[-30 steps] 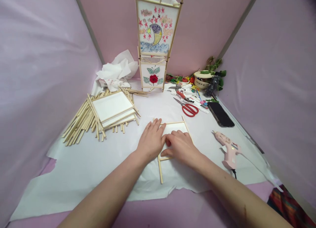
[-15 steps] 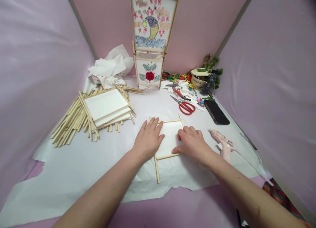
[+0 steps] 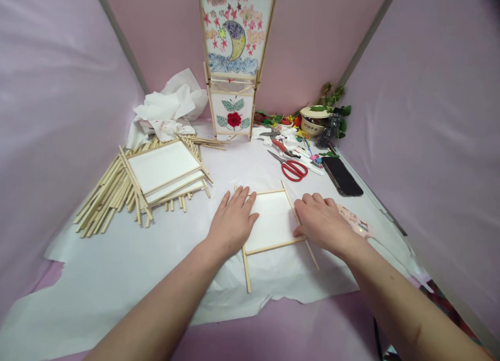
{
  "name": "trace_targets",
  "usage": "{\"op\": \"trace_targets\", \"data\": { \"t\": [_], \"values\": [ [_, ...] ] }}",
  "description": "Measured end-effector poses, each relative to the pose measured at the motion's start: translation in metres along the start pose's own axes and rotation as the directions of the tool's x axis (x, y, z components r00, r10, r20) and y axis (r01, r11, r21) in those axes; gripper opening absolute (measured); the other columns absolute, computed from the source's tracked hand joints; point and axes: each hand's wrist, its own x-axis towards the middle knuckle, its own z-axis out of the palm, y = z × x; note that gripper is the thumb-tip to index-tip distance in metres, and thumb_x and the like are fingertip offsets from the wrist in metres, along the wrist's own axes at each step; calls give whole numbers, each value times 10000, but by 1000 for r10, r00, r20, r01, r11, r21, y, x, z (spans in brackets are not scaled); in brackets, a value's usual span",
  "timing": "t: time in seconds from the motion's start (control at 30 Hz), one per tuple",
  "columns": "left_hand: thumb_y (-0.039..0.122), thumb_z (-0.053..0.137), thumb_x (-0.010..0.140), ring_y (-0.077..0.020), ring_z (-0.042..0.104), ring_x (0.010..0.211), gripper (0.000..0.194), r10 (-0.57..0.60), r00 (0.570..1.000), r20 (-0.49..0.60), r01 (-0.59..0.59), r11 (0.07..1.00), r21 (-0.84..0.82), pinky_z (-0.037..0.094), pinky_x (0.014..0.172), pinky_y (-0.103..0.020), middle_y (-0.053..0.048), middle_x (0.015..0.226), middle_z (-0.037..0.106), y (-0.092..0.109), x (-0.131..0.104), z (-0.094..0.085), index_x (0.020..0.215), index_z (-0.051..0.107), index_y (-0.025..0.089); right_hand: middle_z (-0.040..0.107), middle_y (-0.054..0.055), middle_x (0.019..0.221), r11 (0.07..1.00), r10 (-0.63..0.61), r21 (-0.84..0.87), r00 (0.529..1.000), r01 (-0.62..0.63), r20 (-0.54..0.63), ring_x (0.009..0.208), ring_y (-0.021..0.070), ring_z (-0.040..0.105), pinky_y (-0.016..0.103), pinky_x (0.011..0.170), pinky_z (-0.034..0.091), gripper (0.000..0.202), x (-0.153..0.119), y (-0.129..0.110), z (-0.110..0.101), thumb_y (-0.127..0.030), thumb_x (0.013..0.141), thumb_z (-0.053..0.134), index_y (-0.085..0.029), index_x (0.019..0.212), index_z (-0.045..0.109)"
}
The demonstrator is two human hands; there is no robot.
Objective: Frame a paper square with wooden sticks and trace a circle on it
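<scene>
Presently, head view: the paper-backed frame (image 3: 270, 220) lay on the white sheet (image 3: 117, 272). Left hand (image 3: 233, 219) rested flat, uncurled, across its left side; right hand (image 3: 320, 219) curled at the right stick (image 3: 312, 254), pinch indeterminate. Judged light, paper fragile; stiffer sticks seemed the better hold.

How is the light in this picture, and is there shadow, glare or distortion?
In the head view, a soft shadow lies on the white cloth below the right forearm; in the head view, the framed white panel is bright but shows no strong glare; in the head view, the wall edges lean outward, perhaps from a wide lens.
</scene>
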Motion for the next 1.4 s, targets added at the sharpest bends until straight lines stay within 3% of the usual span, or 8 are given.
{"op": "trace_targets", "data": {
  "t": [0.17,0.27,0.4,0.5,0.7,1.0,1.4],
  "values": [
    [350,380,986,-234,222,1447,497,4,1000,-11,-4,1000,-3,194,1186,-468,-78,1549,315,0,0,0,1451,381,175,617,117,1017,998,-61,-23,998,61,1,1001,295,526,368,741,319,194,-3,0,-3,-182,758,702,-145,934,631],
    [338,379,982,-238,230,1444,494,6,1000,-16,-6,1000,-12,199,1184,-473,-82,1544,324,0,0,-1,1446,391,168,620,97,971,999,-30,34,997,33,-68,946,262,527,361,732,311,116,-11,5,0,-137,849,564,-175,917,650],
    [335,384,976,-238,226,1445,495,3,1000,-26,-4,1000,-16,190,1185,-474,-82,1543,326,-1,0,0,1441,398,166,586,97,1037,989,78,138,970,-47,-230,958,256,498,358,749,318,302,-22,11,12,-190,932,436,-249,1138,649],
    [343,380,977,-236,227,1445,497,-1,1000,-24,1,1000,-23,187,1185,-475,-79,1544,323,0,0,0,1443,395,171,542,113,1105,993,51,116,957,-19,-287,966,269,475,375,775,325,405,-20,8,25,-315,946,454,-273,1342,522],
    [351,383,978,-244,231,1443,496,-5,1000,-14,5,1000,-11,194,1181,-481,-79,1545,322,1,1,-2,1441,397,172,520,121,1116,992,55,128,958,-19,-280,1006,288,454,390,804,318,497,-1,-3,33,-491,946,436,-250,1380,459],
    [390,377,982,-249,229,1444,512,-11,1000,11,11,1000,28,202,1175,-497,-79,1547,315,3,2,-5,1444,393,170,541,124,1092,993,49,121,965,-18,-258,1012,302,458,397,799,317,515,11,-7,31,-500,927,464,-230,1365,470],
    [400,388,978,-261,247,1438,513,-11,999,-31,12,999,39,210,1166,-513,-90,1531,347,5,1,-1,1436,408,170,567,111,1059,993,22,121,973,7,-230,969,281,475,389,797,320,389,-34,-16,33,-388,936,458,-178,1254,534]
  ]
}}
